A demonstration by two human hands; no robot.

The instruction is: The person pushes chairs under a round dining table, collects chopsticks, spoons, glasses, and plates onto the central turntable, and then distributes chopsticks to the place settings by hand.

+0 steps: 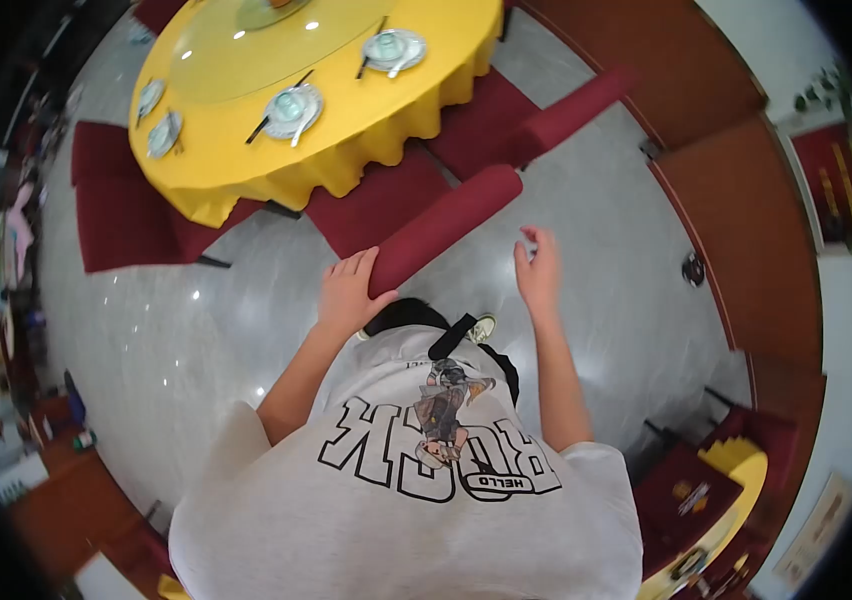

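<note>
My left hand point(349, 290) grips the near-left end of a dark red upholstered chair's backrest point(451, 225), its fingers over the top and its thumb round the end. That chair's seat point(376, 205) reaches partly under the yellow tablecloth point(231, 185) of a round table. To the right of the backrest, my right hand point(539, 265) is held in the air over the floor. Its fingers are slightly bent, with thumb and fingers apart, and nothing is in it.
Another red chair point(536, 125) stands to the right, and one more point(131, 200) to the left. Plates with glasses and chopsticks point(293, 110) lie around a glass turntable point(246, 60). Brown wall panelling point(716, 200) runs along the right. A second table point(736, 500) is at lower right.
</note>
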